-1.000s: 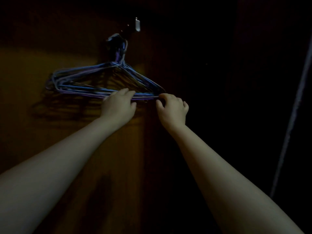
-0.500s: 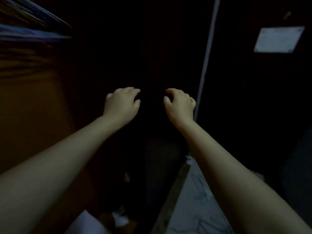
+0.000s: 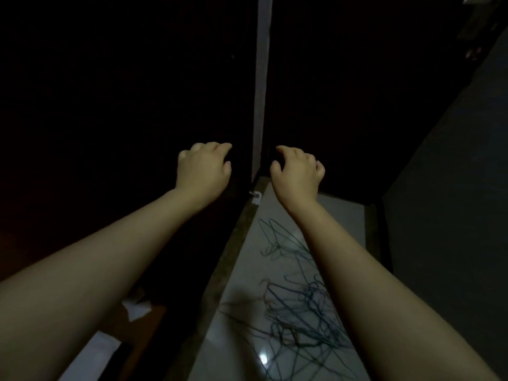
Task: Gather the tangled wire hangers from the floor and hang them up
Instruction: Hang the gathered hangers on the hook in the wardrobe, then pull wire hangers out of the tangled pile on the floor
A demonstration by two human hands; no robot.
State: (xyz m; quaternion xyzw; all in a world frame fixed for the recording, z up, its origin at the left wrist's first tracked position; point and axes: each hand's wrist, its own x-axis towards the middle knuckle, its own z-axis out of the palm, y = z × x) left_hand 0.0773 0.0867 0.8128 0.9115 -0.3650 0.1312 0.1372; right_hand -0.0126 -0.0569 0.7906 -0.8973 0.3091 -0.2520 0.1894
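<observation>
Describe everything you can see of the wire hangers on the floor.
The wire hangers are thin, dark, bluish-green wires, tangled in a loose pile on the pale glossy floor. Some hooks and triangle shapes stick out, mostly at the far end. They lie flat, beside a dark strip along the floor's left edge. The right forearm hides part of the pile. Neither hand touches them; both hands are raised and empty. Their number cannot be told.

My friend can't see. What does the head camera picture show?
Two bare arms reach forward in a dim room, the left hand and right hand empty with fingers curled. Below them, tangled wire hangers lie on a pale shiny floor.
</observation>
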